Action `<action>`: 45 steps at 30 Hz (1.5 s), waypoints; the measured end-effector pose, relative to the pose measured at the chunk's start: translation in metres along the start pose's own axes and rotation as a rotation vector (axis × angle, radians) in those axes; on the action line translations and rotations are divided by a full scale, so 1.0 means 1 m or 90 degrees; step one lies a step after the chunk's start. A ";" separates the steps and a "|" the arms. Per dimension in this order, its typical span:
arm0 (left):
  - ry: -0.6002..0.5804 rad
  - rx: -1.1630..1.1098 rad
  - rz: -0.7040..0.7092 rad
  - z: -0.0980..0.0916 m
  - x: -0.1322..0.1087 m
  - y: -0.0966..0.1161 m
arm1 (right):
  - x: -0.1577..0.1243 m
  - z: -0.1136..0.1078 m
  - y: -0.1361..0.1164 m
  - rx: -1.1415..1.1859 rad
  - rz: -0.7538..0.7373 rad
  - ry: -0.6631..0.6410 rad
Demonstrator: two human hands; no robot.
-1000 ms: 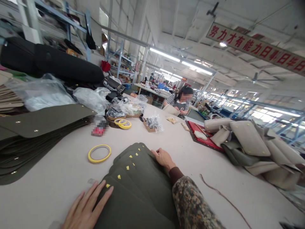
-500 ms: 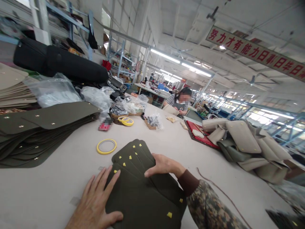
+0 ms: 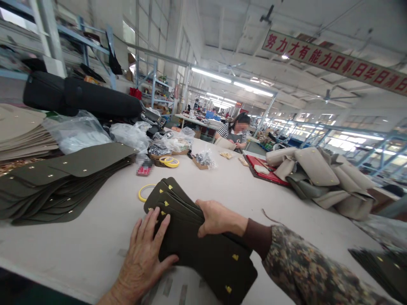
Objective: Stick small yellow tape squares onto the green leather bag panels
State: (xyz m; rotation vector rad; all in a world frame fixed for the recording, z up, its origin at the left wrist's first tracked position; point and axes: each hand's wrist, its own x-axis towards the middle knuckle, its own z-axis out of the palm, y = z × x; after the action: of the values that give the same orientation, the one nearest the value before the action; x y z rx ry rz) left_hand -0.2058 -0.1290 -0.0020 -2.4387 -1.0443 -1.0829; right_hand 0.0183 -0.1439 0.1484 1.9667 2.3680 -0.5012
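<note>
I'm resting a spread left hand [image 3: 143, 250] on dark-green, round-cornered, leather-like panels [image 3: 193, 248], right hand [image 3: 218, 217] pinching their edge: looking bendy, best edge-held!

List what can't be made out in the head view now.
All in the head view:
Nearest yellow ring-shaped tape roll: partly hidden behind dark olive leather-like panels.
Right hand: most fingers hidden by the hand itself or the panels.
Dark, yellow-marked stack: cut off by the right edge.
Small red-and-black object: too pixelated to identify.
</note>
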 end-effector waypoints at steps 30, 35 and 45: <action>0.156 -0.176 -0.070 -0.014 0.050 -0.008 | -0.031 0.014 0.037 0.003 -0.033 0.006; 0.095 -0.186 -0.069 -0.011 0.050 -0.001 | -0.032 0.016 0.037 -0.014 -0.041 0.014; -0.021 -0.401 -0.252 -0.015 0.052 0.001 | -0.031 0.016 0.037 0.020 -0.037 0.008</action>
State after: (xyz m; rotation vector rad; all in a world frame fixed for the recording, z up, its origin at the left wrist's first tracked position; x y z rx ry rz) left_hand -0.1893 -0.1112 0.0463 -2.7831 -1.4079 -1.7228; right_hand 0.0573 -0.1724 0.1315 1.9237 2.4450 -0.5329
